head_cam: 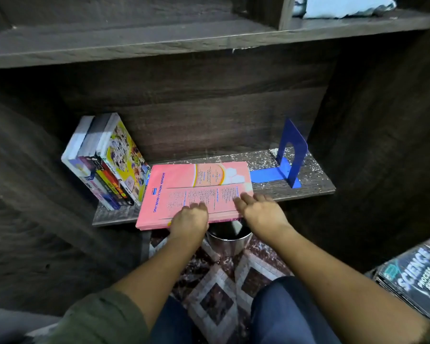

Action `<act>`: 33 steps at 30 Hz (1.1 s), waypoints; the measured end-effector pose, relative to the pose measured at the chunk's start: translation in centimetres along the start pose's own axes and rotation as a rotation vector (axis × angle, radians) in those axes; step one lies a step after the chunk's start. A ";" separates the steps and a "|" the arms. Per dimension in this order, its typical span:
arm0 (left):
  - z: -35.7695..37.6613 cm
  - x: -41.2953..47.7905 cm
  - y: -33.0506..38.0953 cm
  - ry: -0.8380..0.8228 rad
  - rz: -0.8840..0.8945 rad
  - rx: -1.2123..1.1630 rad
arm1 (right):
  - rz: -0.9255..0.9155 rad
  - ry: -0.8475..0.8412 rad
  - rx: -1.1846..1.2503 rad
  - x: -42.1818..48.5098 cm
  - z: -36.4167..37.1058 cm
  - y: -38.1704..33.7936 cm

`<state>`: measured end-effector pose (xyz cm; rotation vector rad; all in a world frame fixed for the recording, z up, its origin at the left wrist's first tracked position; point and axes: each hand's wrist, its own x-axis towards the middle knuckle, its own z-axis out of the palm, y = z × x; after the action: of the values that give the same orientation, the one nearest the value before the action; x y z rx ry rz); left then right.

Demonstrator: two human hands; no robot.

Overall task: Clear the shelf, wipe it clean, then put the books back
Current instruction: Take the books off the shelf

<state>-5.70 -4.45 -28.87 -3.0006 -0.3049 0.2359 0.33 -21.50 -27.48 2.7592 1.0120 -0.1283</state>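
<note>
Two pink books point(196, 187) lie flat in a stack in the middle of the dark wooden shelf point(308, 187), their near edge hanging over the shelf front. My left hand point(189, 218) grips that near edge, fingers on top and thumb hidden below. The fingers of my right hand point(261, 209) rest on the stack's near right corner. Several books point(107, 165) lean against the left wall. A blue bookend point(289, 155) stands at the right end of the shelf. White crumbs and dust point(263, 160) cover the board around it.
A metal bin point(227, 235) stands on the patterned rug point(219, 289) below the shelf edge. A pile of books topped by a dark "Science Process Skills" cover point(412, 271) lies at the right. An upper shelf board point(184, 43) overhangs the opening.
</note>
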 end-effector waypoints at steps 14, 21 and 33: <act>3.8 -0.3 -2.3 0.143 0.046 -0.237 | 0.297 -0.114 0.334 2.0 1.2 -1.9; -0.5 1.6 -5.1 0.262 -0.077 -0.568 | 0.266 -0.099 0.249 3.3 0.8 -1.1; -6.0 -0.3 -8.8 0.873 -0.521 -0.467 | 0.235 -0.230 0.437 2.5 -0.3 -1.2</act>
<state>-6.69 3.50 -21.75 -2.9061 -1.0924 -1.2868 1.48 -19.01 -27.72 3.1235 0.6554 -0.6864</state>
